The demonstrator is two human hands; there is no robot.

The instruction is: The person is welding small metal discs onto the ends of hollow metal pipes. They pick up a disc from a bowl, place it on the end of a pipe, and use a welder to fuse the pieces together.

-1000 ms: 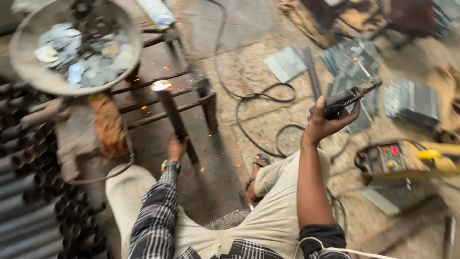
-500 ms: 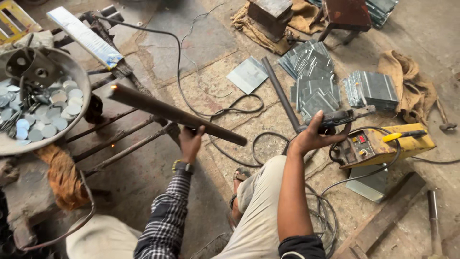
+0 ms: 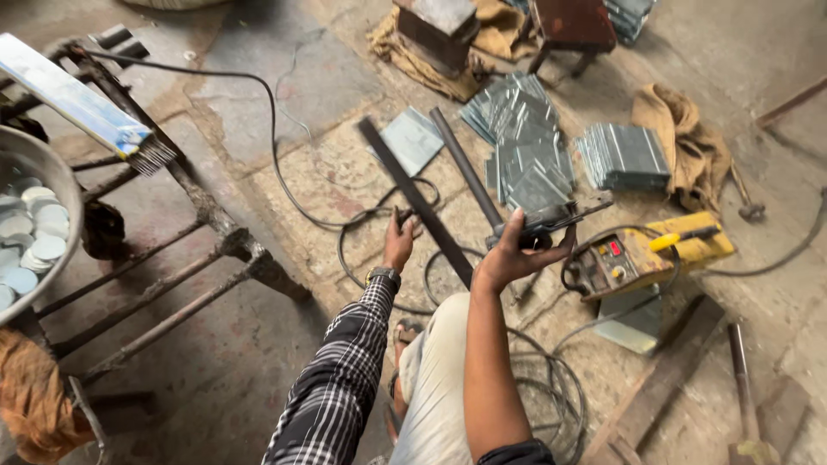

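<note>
From the head camera, the left hand has its grip clamped on a long dark metal bar, which slants across the stone floor. Just right of the bar, the right hand grips a black welding holder, left of the yellow welding machine.

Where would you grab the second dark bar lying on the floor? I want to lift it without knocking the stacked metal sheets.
Take the round dark bar near its far end, toward the flat grey plate, coming from the left. That stretch lies bare on the floor, while farther along the stacked metal sheets crowd its right side and its near end runs under the right hand.
</note>
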